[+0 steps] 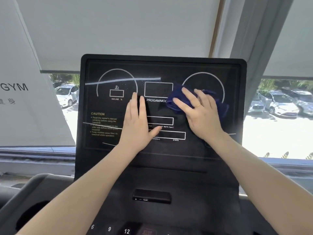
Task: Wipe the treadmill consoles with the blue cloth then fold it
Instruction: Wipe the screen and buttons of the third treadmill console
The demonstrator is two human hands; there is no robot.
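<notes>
Right hand [197, 109] flat, fingers spread, pressing blue cloth [179, 103] onto treadmill console [105, 73], cloth at 2 o'clock of panel centre. Left hand [138, 121] flat on panel at 9 o'clock of the cloth, fingers together, holding nothing.

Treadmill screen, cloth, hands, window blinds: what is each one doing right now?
treadmill console: upright, displays dark, a pale streak across its upper left.
blue cloth: bunched up, pressed on the console's right dial.
right hand: flat on the cloth, fingers straight.
left hand: bare, flat on the console's middle.
window blinds: lowered most of the way, parked cars showing below.
</notes>
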